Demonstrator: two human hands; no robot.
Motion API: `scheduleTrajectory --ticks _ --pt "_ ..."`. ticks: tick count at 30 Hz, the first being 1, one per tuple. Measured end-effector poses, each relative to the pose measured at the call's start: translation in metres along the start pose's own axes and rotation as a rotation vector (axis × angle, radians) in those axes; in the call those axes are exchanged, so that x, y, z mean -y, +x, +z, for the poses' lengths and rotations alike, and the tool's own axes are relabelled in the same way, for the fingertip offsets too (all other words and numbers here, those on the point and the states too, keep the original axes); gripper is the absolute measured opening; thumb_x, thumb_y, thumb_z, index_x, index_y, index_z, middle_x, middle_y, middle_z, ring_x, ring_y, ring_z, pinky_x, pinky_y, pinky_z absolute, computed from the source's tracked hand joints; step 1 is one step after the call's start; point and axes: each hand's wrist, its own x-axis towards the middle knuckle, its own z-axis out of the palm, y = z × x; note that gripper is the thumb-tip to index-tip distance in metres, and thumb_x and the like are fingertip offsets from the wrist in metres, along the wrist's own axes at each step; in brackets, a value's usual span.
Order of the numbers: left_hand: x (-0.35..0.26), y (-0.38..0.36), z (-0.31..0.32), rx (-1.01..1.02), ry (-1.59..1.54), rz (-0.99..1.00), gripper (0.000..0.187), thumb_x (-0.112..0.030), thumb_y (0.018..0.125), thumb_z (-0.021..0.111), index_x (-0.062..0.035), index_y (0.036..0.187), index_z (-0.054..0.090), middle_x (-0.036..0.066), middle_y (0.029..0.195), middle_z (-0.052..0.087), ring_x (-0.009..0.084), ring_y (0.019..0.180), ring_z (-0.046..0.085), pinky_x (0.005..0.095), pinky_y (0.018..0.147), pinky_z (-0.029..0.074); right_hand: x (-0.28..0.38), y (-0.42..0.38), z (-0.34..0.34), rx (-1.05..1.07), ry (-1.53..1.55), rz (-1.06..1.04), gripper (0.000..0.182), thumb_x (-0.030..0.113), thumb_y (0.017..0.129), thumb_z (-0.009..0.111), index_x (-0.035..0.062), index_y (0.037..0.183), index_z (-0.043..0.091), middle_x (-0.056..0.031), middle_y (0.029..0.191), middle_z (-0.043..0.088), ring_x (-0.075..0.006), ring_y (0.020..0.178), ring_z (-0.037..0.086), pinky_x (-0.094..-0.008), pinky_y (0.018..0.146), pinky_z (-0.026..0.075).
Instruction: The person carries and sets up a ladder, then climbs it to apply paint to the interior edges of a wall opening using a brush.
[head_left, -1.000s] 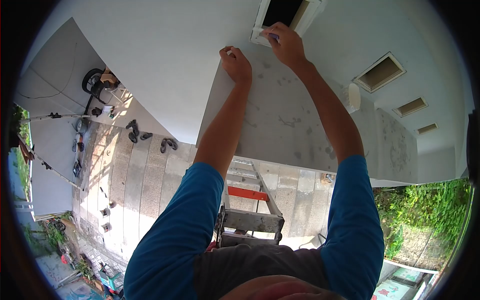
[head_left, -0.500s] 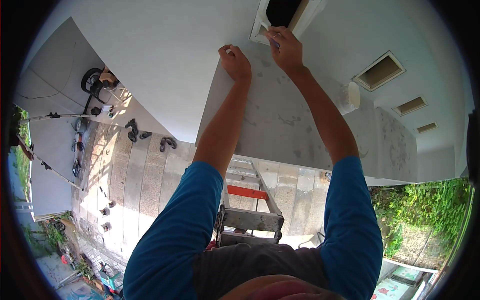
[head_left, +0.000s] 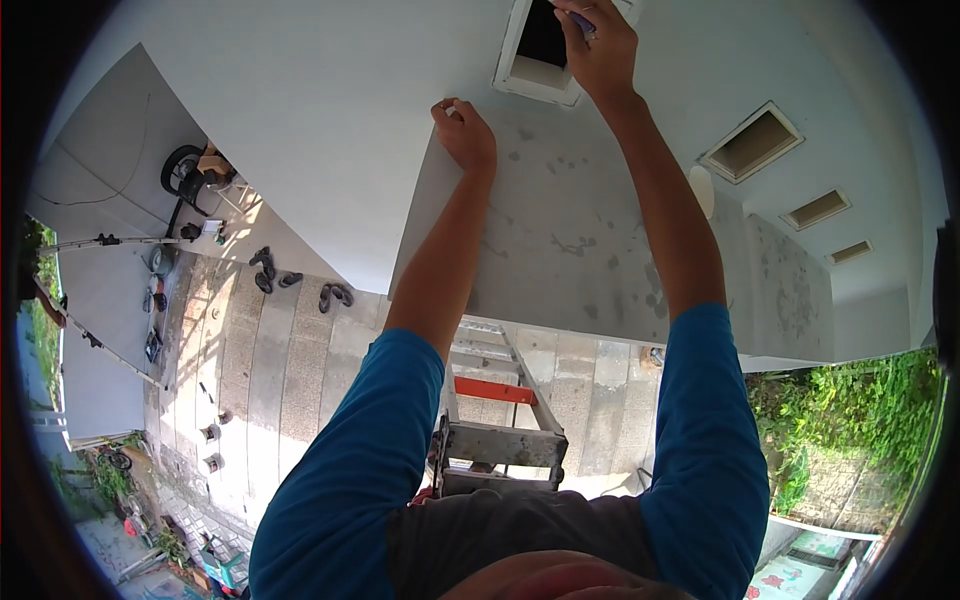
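Note:
High on the wall, my right hand (head_left: 607, 50) is closed round a small tool with a purple handle (head_left: 581, 22); the tool's working end is hidden or out of frame. That hand is at the right side of a square opening (head_left: 540, 72) with a white frame and a dark inside. My left hand (head_left: 466, 135) rests against the corner where the white wall (head_left: 330, 130) meets the grey patchy surface (head_left: 560, 230). Its fingers are curled in, and whether they hold anything is hidden.
A worn stepladder (head_left: 505, 440) with a red crosspiece stands below my chest. More framed openings (head_left: 752, 142) run along the right. A pale rounded object (head_left: 702, 190) shows behind my right forearm. Sandals (head_left: 335, 297) lie on the paved floor far below.
My right hand has moved up and to the right, from the opening's lower edge to its right side, with the purple-handled tool. My left hand has barely shifted.

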Motion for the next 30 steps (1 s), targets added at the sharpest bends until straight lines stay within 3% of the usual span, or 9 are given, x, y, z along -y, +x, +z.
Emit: scheduleTrajectory --ticks 1,5,9,11,14,17,19,21,30 --pt "0.000 0.000 0.000 0.005 -0.010 -0.012 0.024 -0.020 0.098 0.051 0.0024 0.106 0.057 0.012 0.069 0.062 0.0212 0.060 0.057 0.0385 0.058 0.045 0.003 0.003 0.000 -0.079 0.101 0.027 0.005 0.000 0.095 0.067 -0.0039 0.097 0.066 -0.0121 0.093 0.065 -0.0192 0.076 0.067 -0.0265 0.069 0.054" --pt "-0.001 0.001 0.000 0.014 -0.011 -0.029 0.025 -0.020 0.098 0.051 0.0025 0.107 0.057 0.012 0.071 0.063 0.0214 0.063 0.058 0.0381 0.060 0.046 -0.002 0.005 0.010 -0.210 0.246 0.046 0.004 0.000 0.093 0.067 -0.0039 0.095 0.067 -0.0115 0.089 0.064 -0.0167 0.074 0.063 -0.0264 0.066 0.051" --pt "-0.006 -0.001 -0.003 0.022 -0.008 -0.037 0.026 -0.021 0.098 0.051 0.0026 0.108 0.057 0.012 0.073 0.063 0.0217 0.065 0.059 0.0385 0.061 0.047 -0.006 0.001 0.014 -0.307 0.225 0.141 0.004 -0.001 0.093 0.068 -0.0039 0.094 0.067 -0.0105 0.087 0.064 -0.0149 0.073 0.061 -0.0254 0.067 0.050" --pt "-0.007 -0.002 -0.002 0.018 -0.011 -0.041 0.026 -0.021 0.098 0.051 0.0026 0.108 0.057 0.013 0.074 0.063 0.0221 0.066 0.059 0.0390 0.062 0.047 0.000 -0.004 0.008 -0.471 -0.018 0.184 0.005 0.001 0.092 0.069 -0.0042 0.094 0.068 -0.0093 0.086 0.064 -0.0125 0.073 0.059 -0.0250 0.065 0.049" --pt "-0.008 0.000 -0.002 0.001 -0.014 -0.057 0.026 -0.021 0.098 0.052 0.0025 0.107 0.057 0.014 0.075 0.064 0.0236 0.066 0.060 0.0404 0.062 0.047 0.010 -0.013 0.006 -0.561 -0.047 0.173 0.006 0.002 0.092 0.069 -0.0042 0.094 0.068 -0.0085 0.086 0.064 -0.0112 0.072 0.058 -0.0251 0.064 0.048" --pt "-0.009 -0.003 -0.002 0.026 -0.011 -0.062 0.025 -0.021 0.098 0.052 0.0022 0.107 0.058 0.014 0.076 0.063 0.0242 0.067 0.060 0.0411 0.063 0.048 0.016 -0.007 0.032 -0.499 0.224 0.185 0.006 0.002 0.093 0.068 -0.0036 0.093 0.069 -0.0073 0.085 0.064 -0.0107 0.070 0.057 -0.0250 0.063 0.047" --pt "-0.010 -0.002 -0.003 0.001 -0.004 -0.033 0.024 -0.018 0.100 0.050 0.0033 0.108 0.056 0.012 0.072 0.062 0.0241 0.066 0.058 0.0414 0.062 0.046 0.010 -0.011 0.031 -0.475 0.157 0.236 0.006 0.003 0.093 0.068 -0.0029 0.094 0.069 -0.0070 0.085 0.064 -0.0107 0.071 0.056 -0.0252 0.064 0.047" --pt "-0.009 -0.002 -0.002 0.010 0.005 -0.046 0.023 -0.019 0.100 0.050 0.0028 0.108 0.056 0.013 0.073 0.062 0.0243 0.066 0.059 0.0412 0.062 0.046 -0.009 -0.015 0.029 -0.555 -0.076 0.098 0.008 0.003 0.088 0.072 0.0034 0.095 0.073 -0.0092 0.092 0.067 -0.0244 0.078 0.069 -0.0324 0.067 0.056" --pt "-0.012 -0.003 -0.003 0.013 -0.004 -0.061 0.024 -0.019 0.100 0.050 0.0018 0.108 0.056 0.013 0.075 0.063 0.0245 0.067 0.059 0.0413 0.061 0.047 -0.010 -0.032 0.000 -0.675 -0.281 0.061 0.010 -0.005 0.086 0.069 0.0010 0.094 0.070 -0.0108 0.093 0.061 -0.0234 0.076 0.064 -0.0320 0.064 0.053"
